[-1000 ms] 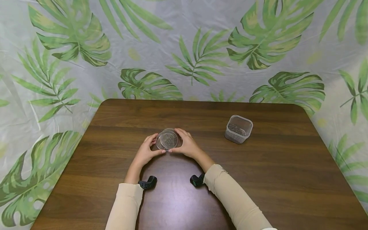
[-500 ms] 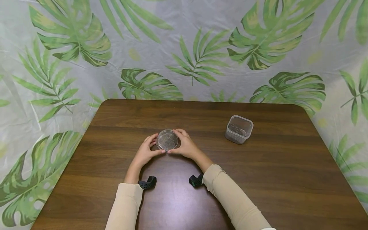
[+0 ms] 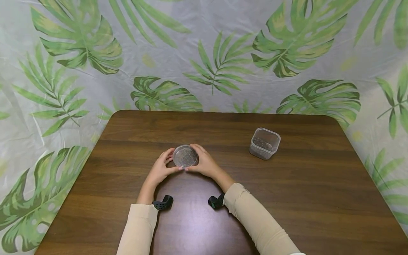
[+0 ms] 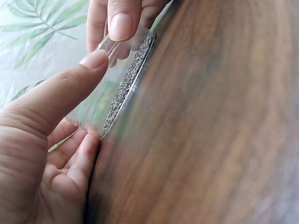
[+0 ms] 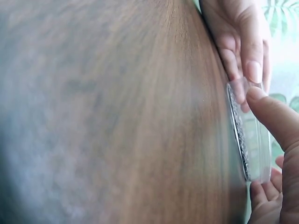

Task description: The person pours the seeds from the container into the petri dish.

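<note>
A clear round petri dish (image 3: 185, 156) holds a layer of dark grey grains and sits at the middle-left of the table. In the left wrist view the grains (image 4: 128, 81) lie along its bottom, with a clear lid (image 4: 96, 100) over them. My left hand (image 3: 160, 168) grips the dish's left side between thumb and curled fingers. Opposite it, my right hand (image 3: 205, 163) holds the right side the same way. Both thumbs meet at the near edge, seen in the right wrist view with the petri dish (image 5: 250, 133) upright on its base.
A clear square plastic tub (image 3: 265, 143) with dark grains inside stands to the right, well apart from the hands. The brown wooden table (image 3: 302, 198) ends at the back against a leaf-patterned cloth (image 3: 223, 60).
The lid, offset over the petri dish a second ago, now lines up with it. My right hand has shifted slightly left; my left hand has barely moved.
</note>
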Motion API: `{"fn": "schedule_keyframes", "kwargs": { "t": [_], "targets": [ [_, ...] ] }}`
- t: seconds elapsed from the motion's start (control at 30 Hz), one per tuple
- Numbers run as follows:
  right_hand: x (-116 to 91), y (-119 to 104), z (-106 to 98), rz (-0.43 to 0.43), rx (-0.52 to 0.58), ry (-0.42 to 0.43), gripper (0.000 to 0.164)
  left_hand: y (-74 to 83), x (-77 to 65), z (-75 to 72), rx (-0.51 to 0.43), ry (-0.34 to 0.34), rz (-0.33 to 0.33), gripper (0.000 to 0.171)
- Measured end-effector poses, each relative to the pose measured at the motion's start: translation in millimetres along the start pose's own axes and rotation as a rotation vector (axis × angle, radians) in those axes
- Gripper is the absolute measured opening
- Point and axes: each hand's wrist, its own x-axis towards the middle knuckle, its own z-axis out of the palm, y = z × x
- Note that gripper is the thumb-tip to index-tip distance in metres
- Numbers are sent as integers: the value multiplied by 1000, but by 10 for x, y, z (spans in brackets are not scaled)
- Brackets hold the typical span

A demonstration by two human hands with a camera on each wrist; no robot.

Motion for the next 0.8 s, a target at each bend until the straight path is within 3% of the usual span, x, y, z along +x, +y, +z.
{"fn": "schedule_keyframes", "kwargs": {
  "t": [0.8],
  "targets": [
    [6,-6,12,3,8,-20,94,36,1,-36,23,-47,-22,78]
  ]
}}
